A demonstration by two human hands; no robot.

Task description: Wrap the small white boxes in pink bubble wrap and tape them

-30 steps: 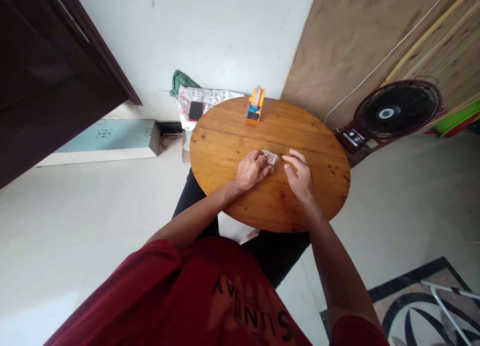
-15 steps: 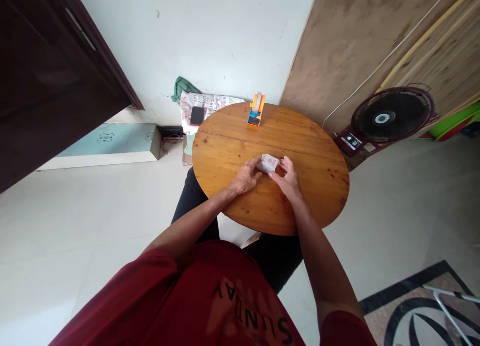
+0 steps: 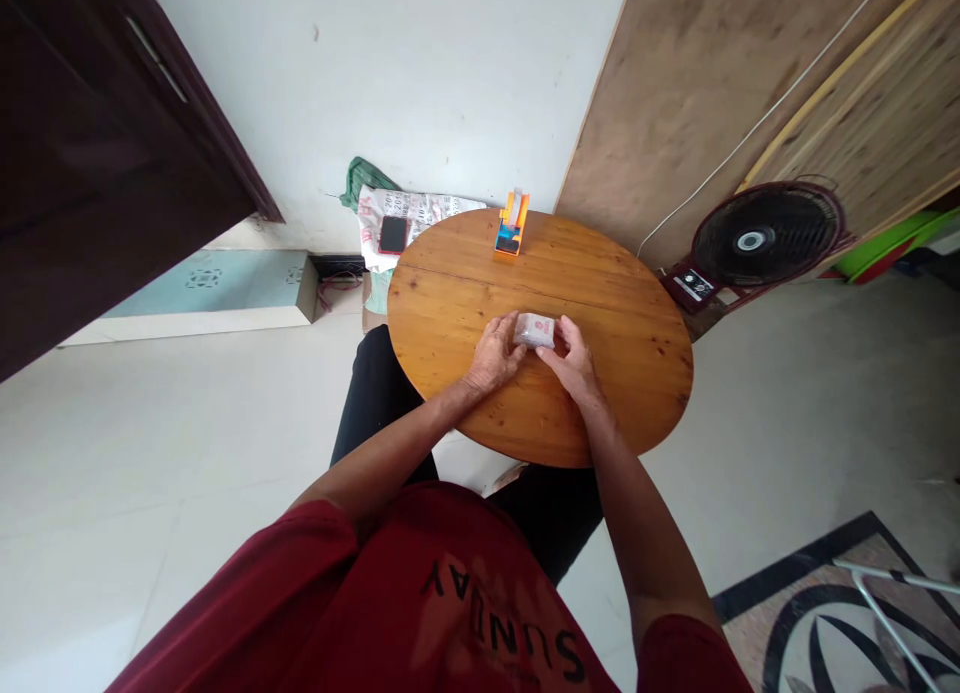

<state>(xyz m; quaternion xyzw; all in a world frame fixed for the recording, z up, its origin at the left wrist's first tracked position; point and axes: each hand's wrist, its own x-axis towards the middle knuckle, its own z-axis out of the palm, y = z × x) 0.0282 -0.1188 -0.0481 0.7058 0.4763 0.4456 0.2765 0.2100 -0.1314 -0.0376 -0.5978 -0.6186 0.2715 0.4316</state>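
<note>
A small whitish packet with a red print (image 3: 535, 330), which looks wrapped in clear film, lies between my two hands over the round wooden table. My left hand (image 3: 496, 355) grips its left end, fingers along the far side and thumb at the near edge. Around the right end curls my right hand (image 3: 574, 359), with its thumb at the near corner and fingers behind. Whether the packet touches the tabletop I cannot tell. An orange and blue tape dispenser (image 3: 512, 223) stands at the table's far edge.
The round wooden table (image 3: 622, 283) stands close to the wall. Left of it, a dark phone (image 3: 393, 235) lies on a printed white sack (image 3: 435, 206). A dark fan (image 3: 757, 235) is at the right. On the floor at left is a long flat box (image 3: 217, 285).
The packet has turned slightly and now lies more level between my hands. My left fingers have shifted a little along its left end. The camera view has moved slightly.
</note>
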